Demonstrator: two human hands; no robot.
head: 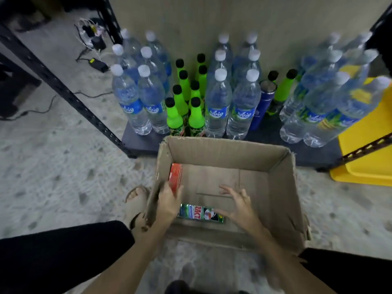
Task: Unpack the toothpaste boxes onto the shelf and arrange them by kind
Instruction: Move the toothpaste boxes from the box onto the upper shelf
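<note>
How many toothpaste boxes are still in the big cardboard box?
2. The red toothpaste box is by the carton's left wall, gripped by the left hand. The green toothpaste box lies flat on the bottom, at the right hand. Arms may hide more.

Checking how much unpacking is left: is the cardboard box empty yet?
Not empty. The cardboard box holds a green toothpaste box lying flat and a red toothpaste box, which the left hand grips.
</note>
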